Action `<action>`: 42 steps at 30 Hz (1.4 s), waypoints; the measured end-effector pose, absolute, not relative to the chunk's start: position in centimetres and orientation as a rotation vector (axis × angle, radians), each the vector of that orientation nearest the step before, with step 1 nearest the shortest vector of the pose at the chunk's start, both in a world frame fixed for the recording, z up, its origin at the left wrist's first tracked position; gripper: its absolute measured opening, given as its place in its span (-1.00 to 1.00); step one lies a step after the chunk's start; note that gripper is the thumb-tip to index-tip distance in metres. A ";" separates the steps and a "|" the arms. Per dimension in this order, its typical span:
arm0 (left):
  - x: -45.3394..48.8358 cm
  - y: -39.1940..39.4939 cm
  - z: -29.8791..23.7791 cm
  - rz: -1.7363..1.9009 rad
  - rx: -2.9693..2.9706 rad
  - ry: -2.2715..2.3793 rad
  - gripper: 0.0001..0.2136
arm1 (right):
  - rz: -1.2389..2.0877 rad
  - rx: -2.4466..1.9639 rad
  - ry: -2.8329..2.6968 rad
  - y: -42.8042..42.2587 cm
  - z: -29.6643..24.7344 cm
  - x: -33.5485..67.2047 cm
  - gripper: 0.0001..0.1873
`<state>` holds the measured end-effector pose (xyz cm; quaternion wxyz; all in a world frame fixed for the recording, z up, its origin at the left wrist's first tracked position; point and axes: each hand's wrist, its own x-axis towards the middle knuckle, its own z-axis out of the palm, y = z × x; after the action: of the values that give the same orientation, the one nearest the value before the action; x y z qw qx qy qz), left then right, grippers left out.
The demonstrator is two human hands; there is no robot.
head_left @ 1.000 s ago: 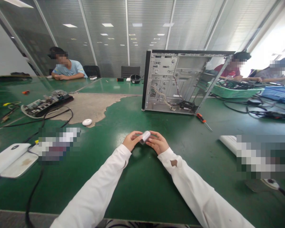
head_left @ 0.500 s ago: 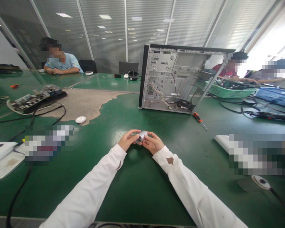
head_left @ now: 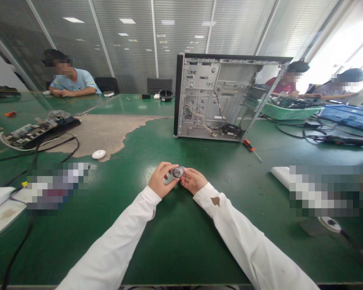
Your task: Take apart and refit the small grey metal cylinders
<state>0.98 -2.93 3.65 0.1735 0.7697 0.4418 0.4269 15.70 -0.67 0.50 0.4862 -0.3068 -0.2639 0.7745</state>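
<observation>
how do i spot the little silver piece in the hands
From the open computer case on the green table, come toward the camera to the white sleeves. Between the left hand and right hand is a small silvery cylinder, one round end facing the camera. Unlike the orange-handled screwdriver nearby, it is held, not lying on the table.

I have before me a green table (head_left: 172, 249) with a ragged grey patch (head_left: 99, 131) at left, a white oval piece (head_left: 99, 154) near its lower edge, an open computer case (head_left: 204, 90) above and right of centre, a screwdriver (head_left: 248, 146) just beside it, and a green basket (head_left: 287, 113) at upper right.
</observation>
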 end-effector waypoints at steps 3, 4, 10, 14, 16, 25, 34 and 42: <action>1.1 -3.1 3.8 1.235 2.229 1.233 -0.69 | 1.891 -0.745 -0.619 -0.6 0.4 15.8 -0.83; 1.1 -3.1 3.8 1.240 2.229 1.232 -0.70 | 1.896 -0.743 -0.605 -0.5 0.4 15.8 -0.83; 0.7 -2.7 3.5 1.351 2.017 1.355 -0.71 | 1.947 -0.723 -0.622 -0.5 0.3 15.9 -0.83; 0.5 -2.3 3.2 1.434 1.734 1.457 -0.69 | 1.950 -0.708 -0.681 -0.7 0.5 15.9 -0.77; 0.4 -2.0 2.9 1.447 1.638 1.472 -0.69 | 1.950 -0.692 -0.693 -0.7 0.5 15.9 -0.74; 0.0 -1.0 2.0 1.439 1.300 1.348 -0.76 | 1.919 -0.637 -0.780 -1.0 0.4 15.8 -0.60; 0.7 -1.4 2.2 1.338 1.155 1.337 -0.71 | 1.792 -0.626 -0.871 -2.0 1.1 14.9 -0.40; 1.8 -1.7 1.6 1.151 1.206 1.311 -0.66 | 1.747 -0.627 -0.903 -1.5 0.2 14.6 -0.33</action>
<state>1.83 -1.75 1.55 0.4885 0.4962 0.5395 0.4734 14.56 -1.49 0.23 0.5130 -0.2605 -0.3755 0.7266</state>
